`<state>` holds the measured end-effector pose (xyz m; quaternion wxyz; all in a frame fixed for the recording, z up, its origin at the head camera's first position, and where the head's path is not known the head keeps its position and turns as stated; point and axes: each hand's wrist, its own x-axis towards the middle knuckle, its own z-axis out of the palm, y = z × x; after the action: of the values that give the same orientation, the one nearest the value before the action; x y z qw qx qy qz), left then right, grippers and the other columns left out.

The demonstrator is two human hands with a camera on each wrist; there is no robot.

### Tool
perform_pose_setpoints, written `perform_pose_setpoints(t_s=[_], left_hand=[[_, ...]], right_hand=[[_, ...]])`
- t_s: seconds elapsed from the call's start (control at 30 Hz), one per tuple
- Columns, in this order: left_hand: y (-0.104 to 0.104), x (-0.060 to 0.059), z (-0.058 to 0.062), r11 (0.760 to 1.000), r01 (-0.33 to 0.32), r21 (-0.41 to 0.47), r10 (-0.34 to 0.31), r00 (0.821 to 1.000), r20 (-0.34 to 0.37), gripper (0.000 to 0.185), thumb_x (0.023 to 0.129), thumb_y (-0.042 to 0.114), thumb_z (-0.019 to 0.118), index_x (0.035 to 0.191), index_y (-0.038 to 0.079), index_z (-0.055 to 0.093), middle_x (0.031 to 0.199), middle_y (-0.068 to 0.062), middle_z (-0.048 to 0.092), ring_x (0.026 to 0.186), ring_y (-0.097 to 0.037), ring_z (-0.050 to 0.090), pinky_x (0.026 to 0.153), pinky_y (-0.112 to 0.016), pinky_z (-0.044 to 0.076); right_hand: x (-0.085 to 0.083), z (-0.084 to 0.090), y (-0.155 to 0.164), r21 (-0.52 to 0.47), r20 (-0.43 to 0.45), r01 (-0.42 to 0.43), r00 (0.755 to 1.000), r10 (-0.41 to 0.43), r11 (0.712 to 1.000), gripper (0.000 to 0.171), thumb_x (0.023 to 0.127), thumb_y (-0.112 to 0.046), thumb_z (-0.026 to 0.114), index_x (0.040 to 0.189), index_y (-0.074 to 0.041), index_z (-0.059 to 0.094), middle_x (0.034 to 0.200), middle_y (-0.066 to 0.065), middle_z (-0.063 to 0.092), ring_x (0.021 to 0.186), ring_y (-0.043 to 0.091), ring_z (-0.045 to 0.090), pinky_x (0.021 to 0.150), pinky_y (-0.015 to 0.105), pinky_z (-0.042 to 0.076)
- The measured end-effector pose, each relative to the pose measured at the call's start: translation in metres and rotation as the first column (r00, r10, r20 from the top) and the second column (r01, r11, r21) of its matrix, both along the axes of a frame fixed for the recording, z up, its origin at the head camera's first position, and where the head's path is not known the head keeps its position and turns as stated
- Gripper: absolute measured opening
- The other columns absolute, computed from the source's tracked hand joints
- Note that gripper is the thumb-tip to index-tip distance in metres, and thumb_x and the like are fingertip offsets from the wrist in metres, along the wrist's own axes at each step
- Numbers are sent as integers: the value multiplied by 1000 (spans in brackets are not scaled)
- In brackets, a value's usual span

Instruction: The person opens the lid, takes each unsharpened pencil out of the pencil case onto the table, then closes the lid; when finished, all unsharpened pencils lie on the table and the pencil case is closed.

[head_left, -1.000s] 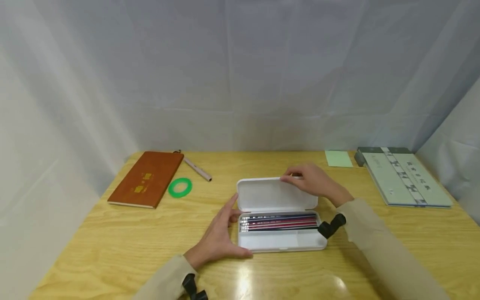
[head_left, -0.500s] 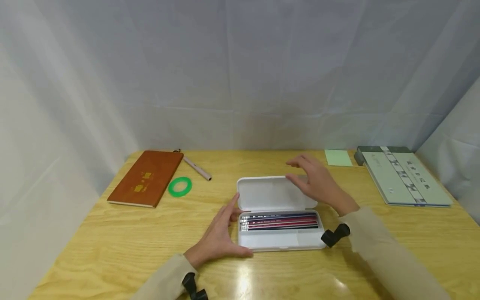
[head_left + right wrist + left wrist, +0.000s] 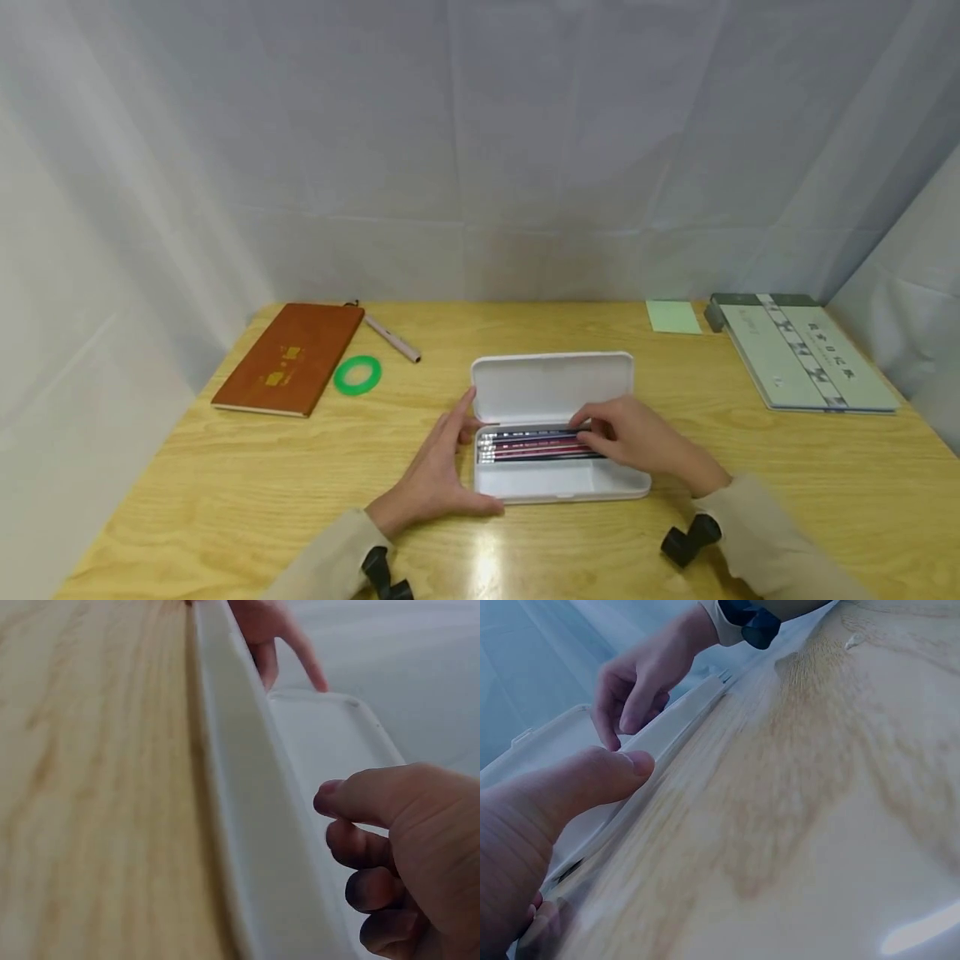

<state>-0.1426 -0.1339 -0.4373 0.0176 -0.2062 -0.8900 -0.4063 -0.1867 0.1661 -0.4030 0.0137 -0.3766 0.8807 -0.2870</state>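
head: open white pencil case point(image 3: 558, 483) is steadied on the counter point(image 3: 225, 500) by the left hand point(image 3: 438, 479), grip spread along its left end; pencils point(image 3: 532, 446) inside are touched by the right hand point(image 3: 637, 442), fingers curled over them, pinch cannot be told | left wrist: thumb point(image 3: 592, 780) laid on the case rim point(image 3: 667, 735) | right wrist: curled fingers point(image 3: 367, 847) seen over the tray point(image 3: 255, 825)

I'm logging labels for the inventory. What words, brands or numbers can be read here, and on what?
None can be read.
Brown notebook: gold marks, too small.
Grey-green book: cover characters, blurred.
Pencils in the white case: pale print, too small.
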Motion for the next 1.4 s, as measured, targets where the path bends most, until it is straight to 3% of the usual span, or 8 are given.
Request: perform_pose_setpoints(t_s=[0.33,0.6,0.83,1.1,1.4], left_hand=[[0,0,-1,1000,-1,7,0,1000,10,144,43,45,94,156,27,8,126,4,55,102,-11,48,91,-31,47],[2,0,-2,1000,6,18,-6,1000,2,144,43,45,94,156,26,8,126,4,54,102,-11,48,90,-31,47],[1,0,-1,1000,4,28,-5,1000,16,144,42,45,95,156,26,9,126,4,54,103,-11,48,92,-31,47],[0,1,0,1000,5,29,-6,1000,22,144,42,43,95,156,26,9,125,4,53,102,-11,47,91,-30,46],[0,0,-2,1000,1,17,-1,1000,12,143,44,45,94,156,29,7,127,6,53,103,-10,47,92,-32,47]], right_hand=[[1,-7,-7,74,-65,76,995,-71,994,10,87,-17,71,95,-12,73,58,-13,47,52,-3,34,48,17,30],[2,-9,-9,98,-119,80,991,-68,992,7,85,-15,73,91,-11,74,57,-12,48,52,-3,35,49,16,31],[12,-6,-4,49,-247,104,965,-89,993,5,85,-15,72,89,-13,72,56,-14,46,50,-5,32,47,15,30],[31,-9,43,-55,-311,246,917,-251,968,11,79,-9,76,87,-14,70,57,-19,38,52,-8,29,46,15,29],[40,-17,125,-78,-299,423,854,-426,903,15,79,-3,75,88,-14,70,57,-19,38,50,-6,31,45,18,29]])
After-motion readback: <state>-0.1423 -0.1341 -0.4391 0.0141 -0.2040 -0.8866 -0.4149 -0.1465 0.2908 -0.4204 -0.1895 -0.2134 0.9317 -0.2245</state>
